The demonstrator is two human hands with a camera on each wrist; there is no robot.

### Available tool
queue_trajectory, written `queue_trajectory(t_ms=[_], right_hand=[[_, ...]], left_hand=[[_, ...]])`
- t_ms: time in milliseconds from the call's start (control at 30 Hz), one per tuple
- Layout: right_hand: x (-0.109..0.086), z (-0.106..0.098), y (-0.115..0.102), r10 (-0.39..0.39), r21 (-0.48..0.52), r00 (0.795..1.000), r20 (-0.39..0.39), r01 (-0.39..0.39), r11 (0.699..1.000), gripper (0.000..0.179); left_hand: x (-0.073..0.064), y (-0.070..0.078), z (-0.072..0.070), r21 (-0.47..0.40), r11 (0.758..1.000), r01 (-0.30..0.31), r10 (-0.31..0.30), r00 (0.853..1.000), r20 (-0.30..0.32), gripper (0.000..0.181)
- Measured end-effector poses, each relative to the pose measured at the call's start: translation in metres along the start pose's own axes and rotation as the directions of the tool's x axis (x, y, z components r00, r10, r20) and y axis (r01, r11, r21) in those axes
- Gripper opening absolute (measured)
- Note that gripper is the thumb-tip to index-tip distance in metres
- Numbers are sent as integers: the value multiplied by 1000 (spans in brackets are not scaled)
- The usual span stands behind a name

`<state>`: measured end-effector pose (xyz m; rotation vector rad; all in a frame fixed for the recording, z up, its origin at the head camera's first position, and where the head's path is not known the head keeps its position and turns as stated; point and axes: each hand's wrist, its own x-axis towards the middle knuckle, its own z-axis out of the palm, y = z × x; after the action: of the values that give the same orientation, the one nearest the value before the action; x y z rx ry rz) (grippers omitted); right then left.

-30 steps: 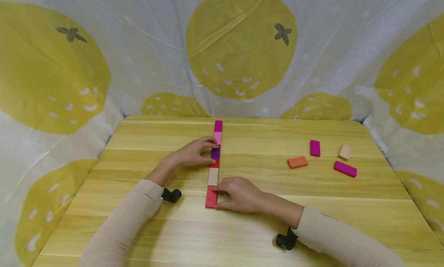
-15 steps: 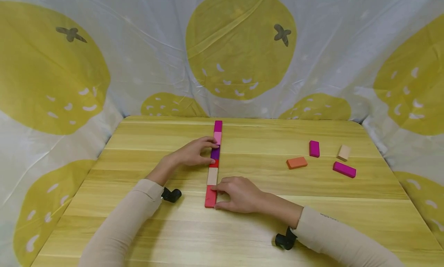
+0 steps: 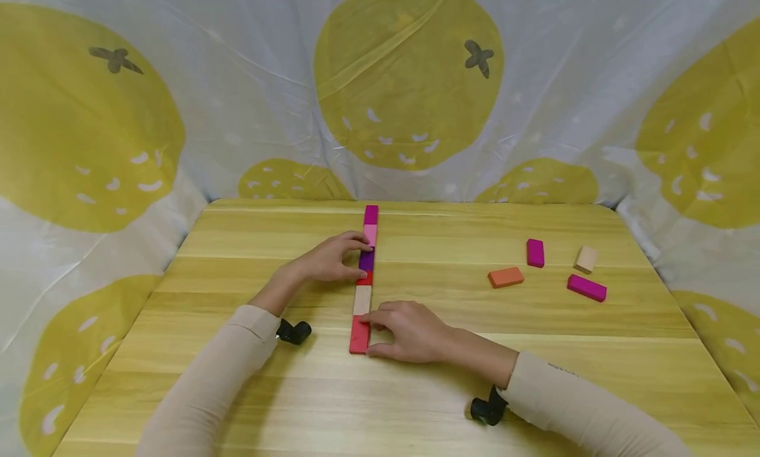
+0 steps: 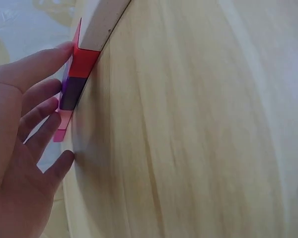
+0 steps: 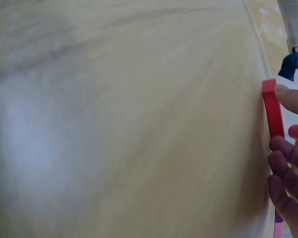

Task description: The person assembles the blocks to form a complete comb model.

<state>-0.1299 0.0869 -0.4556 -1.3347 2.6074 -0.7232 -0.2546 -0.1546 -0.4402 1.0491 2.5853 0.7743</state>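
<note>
A straight row of flat wooden blocks runs away from me: a red block [image 3: 359,336] nearest, then a plain wood block [image 3: 362,301], a second red block [image 3: 366,281], a purple block [image 3: 367,260], a pink block [image 3: 371,233] and a magenta block [image 3: 371,214] farthest. My left hand [image 3: 329,259] reaches in from the left, thumb tip on the second red block, fingertips over the purple and pink ones. From the right, my right hand [image 3: 412,333] touches the nearest red block with its index tip at the far end and thumb beside the near end.
Loose on the right of the wooden table [image 3: 451,391] lie an orange block [image 3: 506,277], an upright-turned magenta block [image 3: 536,253], a plain wood block [image 3: 586,260] and a slanted magenta block [image 3: 587,287]. A patterned cloth [image 3: 534,101] hangs around the table's far and side edges.
Both hands keep their places on the row. The whole head view shifts slightly left; the blocks stay in the same arrangement.
</note>
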Motion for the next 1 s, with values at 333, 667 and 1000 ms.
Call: queue_trajectory(t_ms=[333,667,1000], right_hand=[[-17,-37,28,39,84,998,-55,-34,996,42],[-67,-96,93,147,64,969,-199,-137,989,40],[-122,-119,134,353,109,930,-105,-342,933,48]], left_hand=[[9,-3,-6,-34,999,33,-35,996,-76,43],[38,-12,-28,20,994,109,-104,981,-166,50],[39,-24,-24,64,993,103,-93,986,-136,52]])
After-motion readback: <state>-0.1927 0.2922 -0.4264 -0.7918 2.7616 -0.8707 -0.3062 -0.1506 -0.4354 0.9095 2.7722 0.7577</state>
